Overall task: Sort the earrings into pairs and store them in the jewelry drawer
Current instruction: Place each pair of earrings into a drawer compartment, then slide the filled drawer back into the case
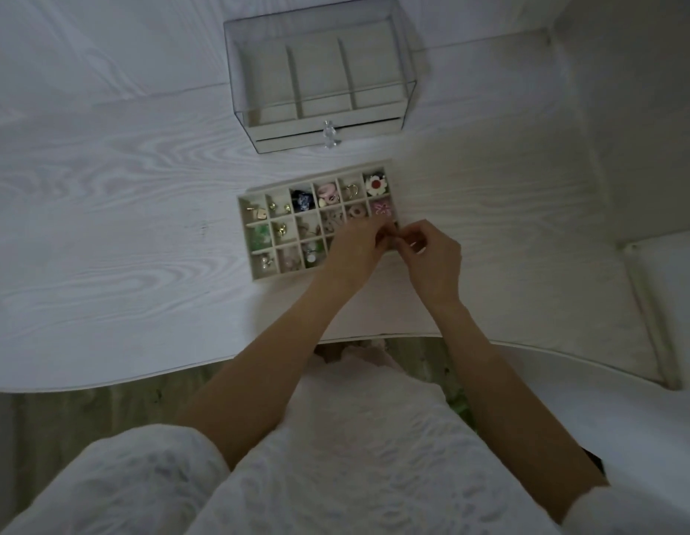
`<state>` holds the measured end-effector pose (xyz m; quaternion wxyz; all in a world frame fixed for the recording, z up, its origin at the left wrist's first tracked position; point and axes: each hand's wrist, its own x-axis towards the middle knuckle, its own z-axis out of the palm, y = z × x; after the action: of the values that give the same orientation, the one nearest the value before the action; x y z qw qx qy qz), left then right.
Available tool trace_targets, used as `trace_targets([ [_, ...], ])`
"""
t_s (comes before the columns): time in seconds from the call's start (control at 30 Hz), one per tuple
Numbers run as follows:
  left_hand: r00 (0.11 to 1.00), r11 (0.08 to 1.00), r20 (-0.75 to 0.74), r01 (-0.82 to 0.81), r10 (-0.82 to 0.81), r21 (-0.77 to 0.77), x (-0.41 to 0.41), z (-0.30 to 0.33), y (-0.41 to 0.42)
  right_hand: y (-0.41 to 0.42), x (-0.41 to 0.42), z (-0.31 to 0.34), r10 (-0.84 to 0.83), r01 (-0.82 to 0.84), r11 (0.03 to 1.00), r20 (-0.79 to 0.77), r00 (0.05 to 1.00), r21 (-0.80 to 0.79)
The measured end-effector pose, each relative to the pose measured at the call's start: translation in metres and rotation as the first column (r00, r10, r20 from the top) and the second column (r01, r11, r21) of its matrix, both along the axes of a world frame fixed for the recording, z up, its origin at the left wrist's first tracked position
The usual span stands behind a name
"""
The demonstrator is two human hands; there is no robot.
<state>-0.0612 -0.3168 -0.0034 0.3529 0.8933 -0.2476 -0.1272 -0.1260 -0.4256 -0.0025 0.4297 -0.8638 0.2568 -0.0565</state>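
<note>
We found the divided tray point(246, 210) lying on the white desk point(104, 225), drawn out in front of the clear jewelry cabinet point(320, 75). Most of its compartments held earrings: a white flower piece point(375, 186) in the far right corner, a pink one point(381, 208) just nearer, a dark blue one point(302, 200), and small gold studs point(279, 207) toward the left.

Both hands met over the tray's near right corner. The left hand point(355, 245) and right hand point(432, 260) had their fingers point(407, 238) curled together, tip to tip. They seemed to pinch one small piece between them, though the light was dim and we could not make out the piece itself.

We judged these earrings very light, hard and slippery. The hooks and posts would bend, and the backs would slip off. Each should be taken by its solid decorative body, not its wire, in a fingertip pinch. It should be lowered into its cell, not dropped.

The tray looked stiff and light, and it would tip its contents if tilted. It should be held by both short ends and kept level when slid back into the cabinet.
</note>
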Motion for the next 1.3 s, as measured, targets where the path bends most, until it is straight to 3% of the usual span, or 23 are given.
trace_targets([
  [0.37,1.0,1.0,-0.003,0.027,-0.027,-0.008,-0.008,0.012,0.031,0.0,-0.01,-0.007,0.089,-0.089,0.995,-0.001,0.996,-0.054],
  [0.5,0.981,0.985,0.103,-0.154,0.161,-0.072,-0.019,0.017,0.072,0.005,-0.016,-0.003,0.102,-0.102,0.994,-0.021,0.995,-0.044],
  [0.63,0.922,0.928,0.114,-0.373,0.369,0.02,-0.025,0.01,0.116,0.016,-0.015,-0.001,0.091,-0.093,0.995,-0.083,0.992,-0.02],
  [0.73,0.871,0.865,0.02,-0.491,0.492,0.1,-0.025,0.003,0.135,0.022,-0.01,-0.001,0.043,-0.041,0.999,-0.131,0.99,0.022],
  [0.83,0.802,0.819,-0.173,-0.55,0.572,0.161,-0.022,-0.007,0.147,0.024,-0.002,-0.002,0.009,-0.007,1.0,-0.162,0.987,0.013],
  [0.93,0.814,0.851,-0.247,-0.504,0.525,0.15,-0.019,-0.022,0.156,0.022,0.001,-0.007,-0.026,0.034,0.998,-0.173,0.985,0.043],
  [1.03,0.807,0.852,-0.324,-0.523,0.494,-0.004,-0.026,-0.008,0.153,0.018,-0.001,-0.01,-0.06,0.083,0.991,-0.2,0.978,0.107],
  [1.17,0.72,0.747,-0.515,-0.631,0.465,-0.208,-0.041,0.008,0.152,0.018,-0.016,0.007,-0.057,0.091,0.966,-0.146,0.988,0.241],
  [1.3,0.724,0.686,-0.541,-0.649,0.427,-0.327,-0.033,0.014,0.152,0.012,-0.022,0.023,-0.115,0.126,0.913,-0.053,0.992,0.388],
])
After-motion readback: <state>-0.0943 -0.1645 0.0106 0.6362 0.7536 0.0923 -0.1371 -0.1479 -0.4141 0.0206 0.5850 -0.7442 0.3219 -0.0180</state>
